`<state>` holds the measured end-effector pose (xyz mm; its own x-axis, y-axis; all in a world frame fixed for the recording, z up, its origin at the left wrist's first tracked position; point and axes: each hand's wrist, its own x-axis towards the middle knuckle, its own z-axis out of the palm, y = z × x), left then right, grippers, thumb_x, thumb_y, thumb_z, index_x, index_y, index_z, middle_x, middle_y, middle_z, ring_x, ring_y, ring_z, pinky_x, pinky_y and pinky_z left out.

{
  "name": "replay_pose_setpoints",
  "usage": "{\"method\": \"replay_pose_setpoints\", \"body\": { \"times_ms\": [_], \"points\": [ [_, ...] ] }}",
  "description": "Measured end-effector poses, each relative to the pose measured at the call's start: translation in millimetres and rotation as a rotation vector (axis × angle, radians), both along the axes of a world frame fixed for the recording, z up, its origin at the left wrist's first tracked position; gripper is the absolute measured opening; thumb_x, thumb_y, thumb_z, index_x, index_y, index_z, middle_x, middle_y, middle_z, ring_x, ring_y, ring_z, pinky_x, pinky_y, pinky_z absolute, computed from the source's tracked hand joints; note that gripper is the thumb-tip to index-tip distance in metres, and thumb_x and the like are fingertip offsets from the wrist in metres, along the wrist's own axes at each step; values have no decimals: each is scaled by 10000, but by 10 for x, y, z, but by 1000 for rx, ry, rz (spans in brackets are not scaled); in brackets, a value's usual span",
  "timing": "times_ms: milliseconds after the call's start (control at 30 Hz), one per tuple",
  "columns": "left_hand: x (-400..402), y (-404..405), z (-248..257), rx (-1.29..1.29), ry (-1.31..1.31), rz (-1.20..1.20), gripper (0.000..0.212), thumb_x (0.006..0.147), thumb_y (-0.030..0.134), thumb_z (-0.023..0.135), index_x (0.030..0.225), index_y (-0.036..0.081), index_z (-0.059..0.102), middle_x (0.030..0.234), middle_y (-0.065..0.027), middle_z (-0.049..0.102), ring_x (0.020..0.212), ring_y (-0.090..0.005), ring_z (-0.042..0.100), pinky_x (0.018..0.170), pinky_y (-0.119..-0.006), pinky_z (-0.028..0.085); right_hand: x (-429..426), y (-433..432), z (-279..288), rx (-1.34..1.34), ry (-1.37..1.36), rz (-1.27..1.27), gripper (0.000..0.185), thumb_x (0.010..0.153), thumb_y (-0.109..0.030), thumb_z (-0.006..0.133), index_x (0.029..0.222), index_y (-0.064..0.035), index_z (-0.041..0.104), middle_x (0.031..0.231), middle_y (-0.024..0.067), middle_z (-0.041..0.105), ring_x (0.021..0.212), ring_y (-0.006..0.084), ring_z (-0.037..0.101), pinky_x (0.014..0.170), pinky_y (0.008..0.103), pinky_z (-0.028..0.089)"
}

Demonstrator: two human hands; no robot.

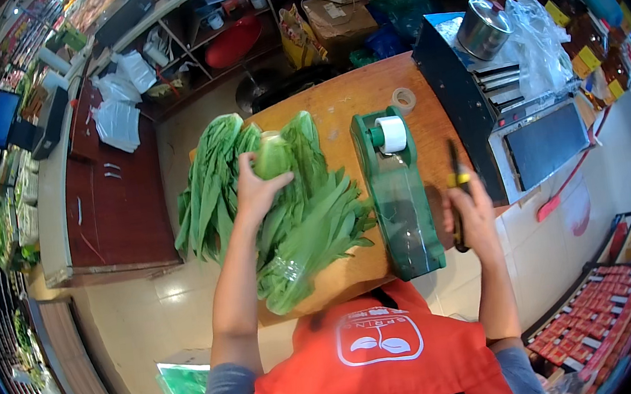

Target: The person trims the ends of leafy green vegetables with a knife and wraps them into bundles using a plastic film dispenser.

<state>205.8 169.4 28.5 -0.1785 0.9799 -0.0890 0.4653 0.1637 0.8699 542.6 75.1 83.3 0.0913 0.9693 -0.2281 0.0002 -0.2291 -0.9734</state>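
My left hand (260, 187) is wrapped around the pale base of a leafy green vegetable (276, 157). Other long-leaved bunches (212, 174) lie beside it on the wooden table (333, 100). Nearest my body, one bunch (321, 243) has clear tape round its stem end. In my right hand (472, 210) is a knife (455, 180) with a black and yellow handle, its dark blade pointing away from me; it is slightly blurred. A green tape dispenser (402, 204) with a white-cored roll of tape (391, 134) stands between my hands.
A spare tape roll (403, 100) lies behind the dispenser. To the right, a dark metal-sided unit (457, 103) carries a metal can (483, 29) and plastic bags (536, 46). A dark red cabinet (115, 204) stands left, across a strip of tiled floor. Boxed goods (589, 311) sit at lower right.
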Motion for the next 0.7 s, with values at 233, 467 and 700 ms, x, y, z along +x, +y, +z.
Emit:
{"method": "replay_pose_setpoints", "body": {
  "times_ms": [233,467,700],
  "points": [
    [-511,-341,964,-191,-609,-300,795,591,161,779,1266,44,375,1166,-77,477,1106,-191,446,951,-307,329,-1281,567,456,511,-284,630,508,899,-265,506,1319,-23,353,1235,206,494,1158,290,477,951,330,368],
    [-672,-938,828,-387,-977,-119,736,705,178,701,1323,12,338,1209,-90,488,1083,-170,485,925,-295,382,-2020,586,201,329,-69,877,557,928,-339,427,1350,-4,285,1221,234,494,1146,308,487,952,336,358],
    [-736,-1221,530,-193,-132,-60,669,625,292,761,1168,12,490,1026,-122,595,950,-191,564,827,-305,433,-2059,466,17,446,-178,951,476,910,-297,482,1267,8,399,1142,228,540,1051,335,540,863,343,425]
  ]
}}
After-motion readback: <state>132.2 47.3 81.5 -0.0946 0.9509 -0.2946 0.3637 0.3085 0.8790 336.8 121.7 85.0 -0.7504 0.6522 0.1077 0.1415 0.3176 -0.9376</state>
